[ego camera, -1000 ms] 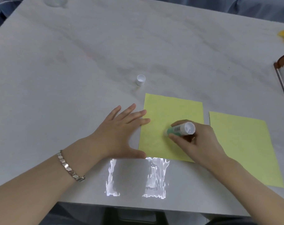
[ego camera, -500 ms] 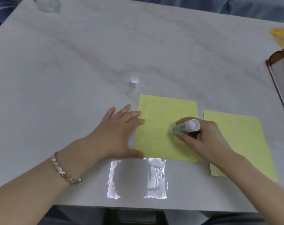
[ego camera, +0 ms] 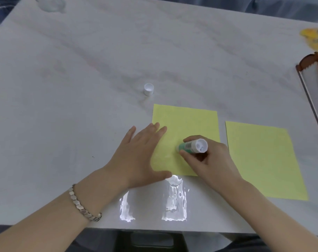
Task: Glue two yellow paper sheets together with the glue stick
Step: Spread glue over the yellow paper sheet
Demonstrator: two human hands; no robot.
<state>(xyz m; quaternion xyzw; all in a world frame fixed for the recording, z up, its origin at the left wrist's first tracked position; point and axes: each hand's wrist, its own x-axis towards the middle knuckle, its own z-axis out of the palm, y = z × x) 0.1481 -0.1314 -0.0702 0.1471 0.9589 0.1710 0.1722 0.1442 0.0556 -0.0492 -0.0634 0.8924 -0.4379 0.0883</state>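
Your left hand [ego camera: 136,157] lies flat and spread on the table [ego camera: 81,88], gripping nothing. Its fingertips [ego camera: 161,129] overlap the left edge of the near sheet [ego camera: 187,124] and the thumb sits by its near left corner. That looks like an anchor, so the paper does not slide under the rubbing.

Your right hand [ego camera: 210,160] is closed around the glue stick [ego camera: 192,147], thumb and fingers pinching the barrel. The stick leans with its glue end low and to the left, on the middle of the sheet, and its white base turned up toward you. That tilt suits spreading glue across the face.

The second sheet [ego camera: 259,160] lies flat just to the right, apart from the first by a narrow strip of bare table, with nothing on it. The cap [ego camera: 148,89] stands beyond the glued sheet's far left corner, clear of both hands.

The far half of the near sheet is open for more strokes; the left margin is partly under your fingers. Near you, the sheet's edge is not far from the table's edge, where bright glare marks lie. At far right a brown-edged tray [ego camera: 312,91] borders the table; the second sheet stays clear of it.
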